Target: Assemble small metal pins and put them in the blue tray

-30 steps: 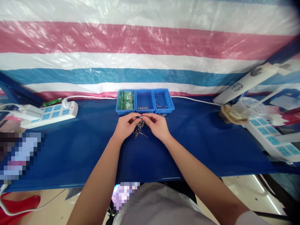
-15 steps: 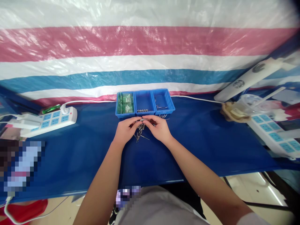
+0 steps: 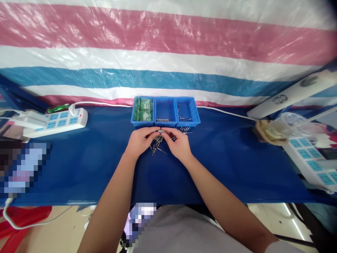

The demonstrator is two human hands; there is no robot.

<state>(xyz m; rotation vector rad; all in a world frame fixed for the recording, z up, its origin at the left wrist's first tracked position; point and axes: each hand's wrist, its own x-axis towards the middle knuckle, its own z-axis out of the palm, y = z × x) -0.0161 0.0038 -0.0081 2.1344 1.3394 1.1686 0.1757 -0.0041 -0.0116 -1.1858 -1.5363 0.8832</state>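
My left hand [image 3: 140, 141] and my right hand [image 3: 178, 143] meet in front of the blue bins, fingers pinched together. Between their fingertips is a small grey metal piece [image 3: 160, 131], too small to name, gripped from both sides. Just below it a loose pile of thin metal rods [image 3: 157, 144] lies on the blue table. More rods [image 3: 185, 130] lie beyond my right hand, by the right bin. The left bin [image 3: 143, 124] holds green packets [image 3: 145, 109]. Several round metal parts [image 3: 162, 120] line the front of the middle bin [image 3: 164, 105]. A few rods [image 3: 184, 118] are in the right bin [image 3: 187, 105].
Power strips stand at the left [image 3: 56, 123] and right [image 3: 309, 158]. A pixelated phone-like object [image 3: 26, 168] lies at the left edge. At the right are a clear plastic container [image 3: 289, 124] and a white tube [image 3: 284, 95]. Striped sheeting [image 3: 168, 63] hangs behind.
The camera view has tilted and shifted slightly. Both hands stay together at the small metal piece, with little visible change in their grip.
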